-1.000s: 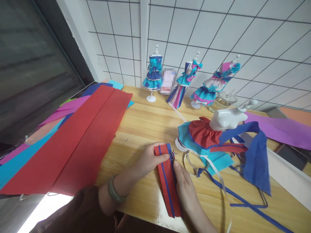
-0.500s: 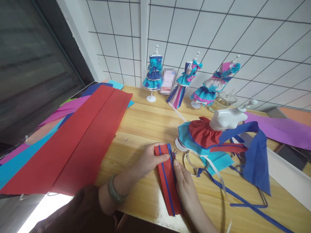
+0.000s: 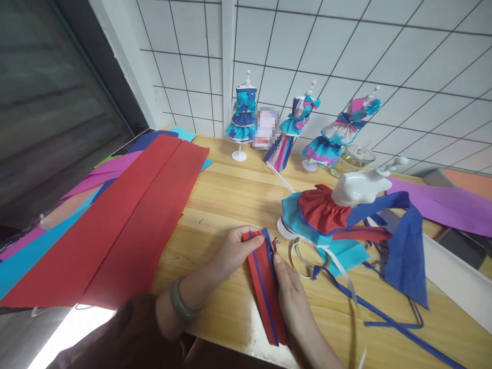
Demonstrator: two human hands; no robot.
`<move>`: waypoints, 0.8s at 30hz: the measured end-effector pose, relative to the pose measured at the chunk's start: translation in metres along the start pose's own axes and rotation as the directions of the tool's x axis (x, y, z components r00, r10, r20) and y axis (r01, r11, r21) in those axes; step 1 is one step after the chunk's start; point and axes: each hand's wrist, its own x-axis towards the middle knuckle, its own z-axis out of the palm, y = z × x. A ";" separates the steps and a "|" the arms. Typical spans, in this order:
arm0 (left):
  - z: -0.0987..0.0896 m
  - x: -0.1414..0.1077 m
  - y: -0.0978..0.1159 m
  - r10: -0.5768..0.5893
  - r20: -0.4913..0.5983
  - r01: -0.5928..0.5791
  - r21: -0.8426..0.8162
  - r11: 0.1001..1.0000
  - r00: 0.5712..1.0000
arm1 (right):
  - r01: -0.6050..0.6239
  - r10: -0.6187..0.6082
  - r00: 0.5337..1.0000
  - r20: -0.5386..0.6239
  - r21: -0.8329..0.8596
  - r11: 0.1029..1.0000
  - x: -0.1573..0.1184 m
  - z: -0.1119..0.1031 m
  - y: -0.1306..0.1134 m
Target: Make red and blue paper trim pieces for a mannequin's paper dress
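A red strip (image 3: 263,300) with blue edging lies lengthwise toward the table's front edge. My left hand (image 3: 236,251) pinches its far end between thumb and fingers. Along the strip's right edge, my right hand (image 3: 290,287) is closed on a small dark tool, mostly hidden, that looks like scissors; its tip is at the blue edging. Small red and blue scraps (image 3: 275,243) are beside the tool. Right of my hands, a white mannequin (image 3: 359,187) wearing a red and teal skirt (image 3: 323,212) leans over on its side.
Large red sheets (image 3: 126,215) cover coloured sheets at the left. Several dressed mannequins (image 3: 240,120) stand along the tiled wall, near a glass bowl (image 3: 351,159). Blue ribbons (image 3: 400,328), a blue cloth (image 3: 405,256) and a white tray (image 3: 457,282) are at the right.
My left hand and the strip's far end have shifted slightly left. The strip's near end has moved slightly toward the front edge. My right hand has barely moved.
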 end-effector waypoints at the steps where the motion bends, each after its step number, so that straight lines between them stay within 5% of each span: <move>1: 0.000 0.000 0.000 0.007 -0.004 -0.007 0.007 1.000 1.000 | 0.000 0.000 1.000 -0.003 0.008 1.000 0.000 0.000 0.000; 24: -0.002 -0.002 0.002 -0.007 -0.002 0.007 0.032 0.999 1.000 | -0.062 0.063 0.998 -0.006 0.064 0.996 0.000 -0.003 0.003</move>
